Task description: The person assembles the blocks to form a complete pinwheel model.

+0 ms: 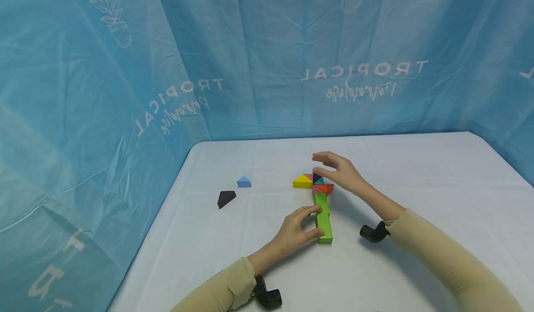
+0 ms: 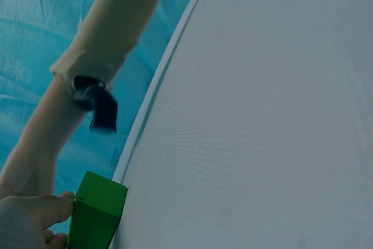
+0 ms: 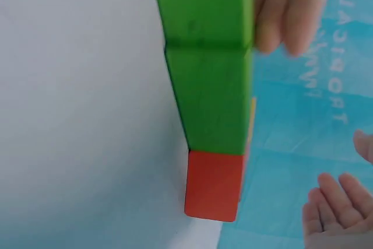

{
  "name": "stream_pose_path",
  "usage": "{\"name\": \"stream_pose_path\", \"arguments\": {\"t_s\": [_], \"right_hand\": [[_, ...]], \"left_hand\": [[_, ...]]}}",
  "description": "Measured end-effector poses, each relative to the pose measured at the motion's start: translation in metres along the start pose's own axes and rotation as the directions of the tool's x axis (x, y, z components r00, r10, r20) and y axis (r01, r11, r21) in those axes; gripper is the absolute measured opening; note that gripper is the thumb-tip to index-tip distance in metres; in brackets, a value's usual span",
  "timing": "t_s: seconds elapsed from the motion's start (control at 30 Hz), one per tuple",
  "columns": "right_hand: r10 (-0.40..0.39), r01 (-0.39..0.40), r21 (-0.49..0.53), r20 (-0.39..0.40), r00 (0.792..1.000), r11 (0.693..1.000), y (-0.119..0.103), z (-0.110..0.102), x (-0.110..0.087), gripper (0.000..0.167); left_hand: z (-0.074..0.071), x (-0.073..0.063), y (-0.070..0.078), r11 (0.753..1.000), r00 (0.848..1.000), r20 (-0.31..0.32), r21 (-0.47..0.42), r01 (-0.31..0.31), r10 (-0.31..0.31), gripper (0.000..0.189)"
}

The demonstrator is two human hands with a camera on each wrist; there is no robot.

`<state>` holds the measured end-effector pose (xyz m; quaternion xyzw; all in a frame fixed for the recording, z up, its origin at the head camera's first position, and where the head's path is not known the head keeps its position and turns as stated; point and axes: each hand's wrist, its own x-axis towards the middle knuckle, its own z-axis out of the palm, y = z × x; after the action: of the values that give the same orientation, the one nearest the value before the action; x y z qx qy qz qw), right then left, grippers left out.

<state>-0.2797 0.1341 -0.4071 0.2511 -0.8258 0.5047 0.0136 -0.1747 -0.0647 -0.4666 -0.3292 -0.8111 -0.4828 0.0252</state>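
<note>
Two green blocks (image 1: 323, 226) lie end to end on the white table, forming a strip. The fingertips and thumb of my left hand (image 1: 294, 233) touch the strip's left side, the fingers fairly straight; its thumb (image 2: 52, 208) is against the near block. At the strip's far end sits a pinwheel of small triangular blocks, among them a yellow triangle (image 1: 302, 181), an orange-red triangle (image 1: 327, 188) and a dark triangle (image 1: 316, 178). Over this pinwheel hovers my right hand (image 1: 340, 170), thumb and fingers apart, holding nothing.
Left of the pinwheel lie a light blue triangle (image 1: 244, 182) and a black block (image 1: 226, 198). Blue printed curtains (image 1: 267, 61) hang behind and beside the white table (image 1: 417, 163). Both wrists carry black camera mounts.
</note>
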Motion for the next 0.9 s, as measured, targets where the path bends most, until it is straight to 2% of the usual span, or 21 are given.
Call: {"name": "stream_pose_path", "arguments": {"t_s": [0.13,0.27,0.43,0.63,0.9], "right_hand": [[0.049,-0.052,0.104,0.026,0.998,0.993,-0.007,-0.008,-0.031,0.05],[0.092,-0.104,0.179,0.07,0.993,0.978,-0.01,-0.007,-0.065,0.048],[0.098,-0.111,0.182,0.08,0.992,0.977,-0.011,0.003,-0.095,0.046],[0.09,-0.1,0.149,0.072,0.993,0.984,-0.012,0.015,-0.11,0.055],[-0.005,-0.001,0.096,0.066,0.998,0.995,0.003,0.028,-0.116,0.056]], "left_hand": [[0.001,0.0,0.0,1.0,1.0,-0.002,0.002,-0.014,0.014,0.057],[0.001,0.0,-0.001,0.998,0.998,-0.016,0.022,-0.057,0.057,0.057],[0.0,-0.001,-0.003,0.998,0.998,-0.023,0.038,-0.059,0.06,0.057],[-0.001,0.0,-0.002,1.0,0.999,-0.027,0.002,-0.027,0.027,0.057],[0.001,0.0,-0.002,1.0,1.0,-0.011,-0.009,-0.028,0.028,0.058]]}}
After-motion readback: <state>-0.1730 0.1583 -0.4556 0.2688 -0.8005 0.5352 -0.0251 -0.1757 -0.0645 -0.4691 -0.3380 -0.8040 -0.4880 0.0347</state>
